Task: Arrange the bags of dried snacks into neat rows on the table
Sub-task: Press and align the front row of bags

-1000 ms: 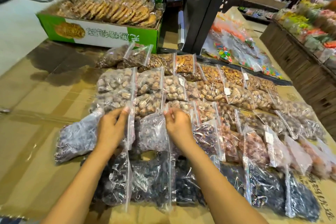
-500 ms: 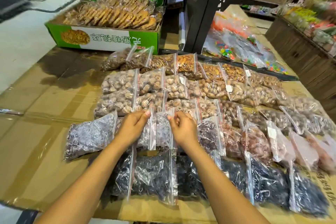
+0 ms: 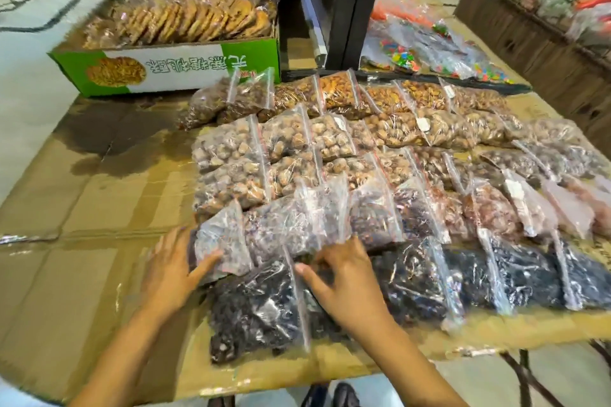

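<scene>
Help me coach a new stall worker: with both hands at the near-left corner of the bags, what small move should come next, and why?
Probably nudge the leftmost greyish bag rightwards with the left hand until it sits square. It juts out past the row's left edge and lies tilted, overlapping the dark bag below. The right hand rests open on the bags beside it and could steady them.

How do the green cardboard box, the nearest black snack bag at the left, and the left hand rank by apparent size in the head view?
1. green cardboard box, though farther away
2. black snack bag
3. left hand

The bag and hand lie near the camera, so true sizes stay unsure.
</scene>
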Demonstrator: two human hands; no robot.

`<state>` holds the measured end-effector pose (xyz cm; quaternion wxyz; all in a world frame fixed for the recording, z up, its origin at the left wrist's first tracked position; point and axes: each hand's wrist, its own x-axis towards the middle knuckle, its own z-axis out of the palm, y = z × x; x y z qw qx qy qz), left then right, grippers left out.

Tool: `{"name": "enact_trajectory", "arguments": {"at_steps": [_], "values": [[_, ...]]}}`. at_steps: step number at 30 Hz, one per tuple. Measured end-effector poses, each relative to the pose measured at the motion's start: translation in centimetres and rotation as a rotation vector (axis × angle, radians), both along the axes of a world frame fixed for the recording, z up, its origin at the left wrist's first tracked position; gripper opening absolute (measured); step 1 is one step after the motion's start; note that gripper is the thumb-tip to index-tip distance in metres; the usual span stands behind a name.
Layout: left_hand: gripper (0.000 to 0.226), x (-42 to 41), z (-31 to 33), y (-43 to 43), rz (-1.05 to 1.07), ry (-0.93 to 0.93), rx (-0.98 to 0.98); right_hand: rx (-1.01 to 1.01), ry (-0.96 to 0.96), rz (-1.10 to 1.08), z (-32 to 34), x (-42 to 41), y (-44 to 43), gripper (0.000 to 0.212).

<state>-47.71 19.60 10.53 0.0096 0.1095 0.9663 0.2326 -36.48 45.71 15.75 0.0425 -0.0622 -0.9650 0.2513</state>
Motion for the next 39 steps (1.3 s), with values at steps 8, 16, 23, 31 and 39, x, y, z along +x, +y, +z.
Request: {"name": "enact_trajectory", "arguments": {"at_steps": [8,16,23,31,39], "values": [[0.139,-5.0,0.3,-3.3,-0.467,-0.129,-0.231,-0.019,-0.08,-0.252,-0.5,-1.0,-6.6,0.045],[0.087,-4.3,-0.3,-4.1,-0.322,-0.086,0.339,-0.33,-0.019,-0.45,-1.7,-0.2,-8.1,0.026],[0.088,-5.0,1.4,0.9,-0.384,-0.105,0.563,-0.368,0.029,-0.477,-1.5,-0.2,-8.5,0.032],[0.11,-5.7,-1.3,0.2,-0.464,-0.308,0.382,-0.334,0.005,-0.502,-1.7,-0.2,-8.5,0.03],[0.118,-5.4,-1.6,-0.7,-0.477,-0.417,0.359,-0.329,0.17,-0.413,-1.1,-0.6,-10.8,0.031]]}}
